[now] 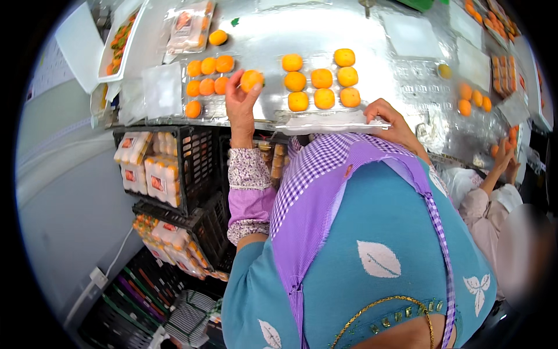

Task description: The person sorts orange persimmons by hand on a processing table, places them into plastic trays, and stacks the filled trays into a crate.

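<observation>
My left hand (242,104) holds an orange persimmon (252,81) between thumb and fingers, just above the table. Beside it on the left, a clear plastic tray (214,104) has persimmons in some of its cups. In front of my body lies another clear plastic tray (314,124) with several persimmons (322,78) in three columns; the left and right columns have three each. My right hand (388,118) grips the near right edge of this tray, fingers curled over its rim.
A metal table (261,35) bears a packed tray (187,26), a loose persimmon (218,37) and white foam sheets (162,89). Black crates (198,161) with packed trays stand below left. A white box (130,48) holds persimmons. At right, a co-worker's hands (505,157) are near more fruit.
</observation>
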A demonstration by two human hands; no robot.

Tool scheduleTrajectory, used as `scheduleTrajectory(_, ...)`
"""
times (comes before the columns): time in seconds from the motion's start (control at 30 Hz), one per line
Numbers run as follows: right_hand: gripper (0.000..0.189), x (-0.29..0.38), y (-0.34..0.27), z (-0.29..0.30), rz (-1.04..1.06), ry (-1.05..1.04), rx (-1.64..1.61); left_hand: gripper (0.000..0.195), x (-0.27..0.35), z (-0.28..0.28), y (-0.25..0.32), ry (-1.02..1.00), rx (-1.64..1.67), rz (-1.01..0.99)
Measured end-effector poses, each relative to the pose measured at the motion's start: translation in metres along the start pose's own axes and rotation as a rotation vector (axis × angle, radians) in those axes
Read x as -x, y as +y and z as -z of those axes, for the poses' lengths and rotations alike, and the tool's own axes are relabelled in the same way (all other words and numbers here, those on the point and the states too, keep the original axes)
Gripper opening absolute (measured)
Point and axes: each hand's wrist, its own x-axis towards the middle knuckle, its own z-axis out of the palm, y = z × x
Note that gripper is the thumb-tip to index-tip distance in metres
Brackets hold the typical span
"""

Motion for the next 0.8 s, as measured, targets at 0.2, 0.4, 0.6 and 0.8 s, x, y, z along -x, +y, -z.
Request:
scheduleTrajectory(0.2,0.022,-0.004,-0.006,-0.003,-0.031,-0.014,0.068,0.049,0.025,0.088,-0.017,0.539,-0.737,-0.283)
scheduleTrajectory(0.4,0.021,-0.003,-0.014,-0.005,-0.058,-0.015,0.110,0.046,0.025,0.131,-0.024,0.609,-1.106,-0.303)
scheduleTrajectory(0.6,0.023,0.000,-0.011,-0.007,-0.080,0.000,0.111,0.043,0.013,0.137,-0.032,0.572,-1.122,-0.339)
scheduleTrajectory(0.8,0.024,-0.002,-0.003,-0.001,0.019,-0.019,0.110,0.041,0.009,0.143,-0.049,0.579,-1.203,-0.392)
